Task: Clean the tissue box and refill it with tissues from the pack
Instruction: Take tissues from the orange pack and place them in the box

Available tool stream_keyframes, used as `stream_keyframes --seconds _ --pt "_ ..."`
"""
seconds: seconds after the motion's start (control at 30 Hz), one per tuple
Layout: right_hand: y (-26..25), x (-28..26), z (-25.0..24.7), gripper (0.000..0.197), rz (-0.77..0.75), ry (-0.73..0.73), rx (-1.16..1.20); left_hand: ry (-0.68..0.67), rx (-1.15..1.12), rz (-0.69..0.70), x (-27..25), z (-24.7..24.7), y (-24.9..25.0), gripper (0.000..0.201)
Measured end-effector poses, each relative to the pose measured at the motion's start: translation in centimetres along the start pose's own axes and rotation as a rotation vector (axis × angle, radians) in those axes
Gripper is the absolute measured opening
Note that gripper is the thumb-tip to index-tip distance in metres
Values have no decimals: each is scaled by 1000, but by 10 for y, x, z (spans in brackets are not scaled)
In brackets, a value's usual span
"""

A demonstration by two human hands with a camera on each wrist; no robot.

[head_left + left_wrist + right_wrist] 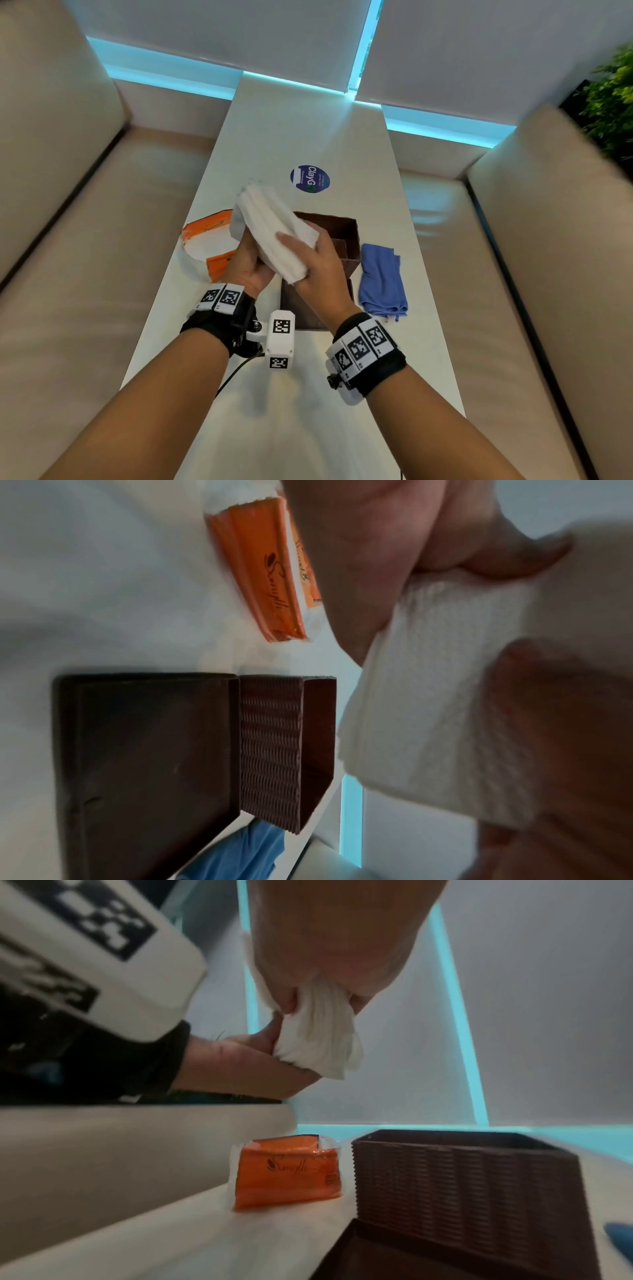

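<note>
Both hands hold a thick stack of white tissues (274, 228) in the air, above the left side of the brown tissue box (346, 233). My left hand (248, 260) grips the stack from below and the left. From the right, my right hand (310, 255) wraps it, thumb on top. The box stands open, its ribbed wall (455, 1185) upright and its lid (147, 753) lying flat on the table. The torn orange tissue pack (209, 241) lies left of the box. The tissues (441, 696) fill the left wrist view; their bunched end (322, 1039) hangs below my right palm.
A folded blue cloth (382, 279) lies right of the box. A round purple sticker (310, 180) sits on the white table (308, 411) beyond the box. Beige sofa seats (85, 240) flank the narrow table on both sides. A green plant (613, 99) stands far right.
</note>
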State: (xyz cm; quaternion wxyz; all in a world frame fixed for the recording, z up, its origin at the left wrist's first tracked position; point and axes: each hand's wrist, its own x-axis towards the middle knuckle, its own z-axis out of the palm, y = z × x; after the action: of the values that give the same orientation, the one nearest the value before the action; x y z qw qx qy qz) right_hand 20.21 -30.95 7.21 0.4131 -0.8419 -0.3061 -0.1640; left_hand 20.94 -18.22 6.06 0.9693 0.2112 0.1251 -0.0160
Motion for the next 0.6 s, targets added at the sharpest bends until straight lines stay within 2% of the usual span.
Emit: stream_keyframes --seconds 0.07,0.1,0.17,0.2,0.27,0.3,0.33,0.4,0.47,0.53,0.6 --pt "3 -1 2 40 -88 45 -125 -46 -16 -28 -1 -2 0 101" --pt "3 0 1 35 -74 113 -156 -68 -12 -16 -1 -3 1 100" --pt "2 2 0 30 -34 239 -184 -106 15 18 1 -6 2 92" --pt "2 1 -1 29 -67 256 -203 -135 32 19 0 -6 3 84" --pt "1 -2 2 30 -166 151 -200 -193 41 -2 -2 -4 4 68" --pt "0 -2 2 31 -167 93 -157 -199 41 -1 -2 -5 4 64" --pt "-2 -1 2 33 -102 67 -80 -198 41 19 -2 -5 4 63" --pt "-3 1 -3 44 116 131 62 -192 44 66 -3 -5 5 65" --pt "-5 3 -6 58 222 99 112 -172 48 68 -2 -5 5 76" --pt "-11 5 -8 56 121 51 65 -149 50 70 0 -7 5 80" --pt "-15 5 -8 56 -9 29 9 -149 38 82 1 -9 4 69"
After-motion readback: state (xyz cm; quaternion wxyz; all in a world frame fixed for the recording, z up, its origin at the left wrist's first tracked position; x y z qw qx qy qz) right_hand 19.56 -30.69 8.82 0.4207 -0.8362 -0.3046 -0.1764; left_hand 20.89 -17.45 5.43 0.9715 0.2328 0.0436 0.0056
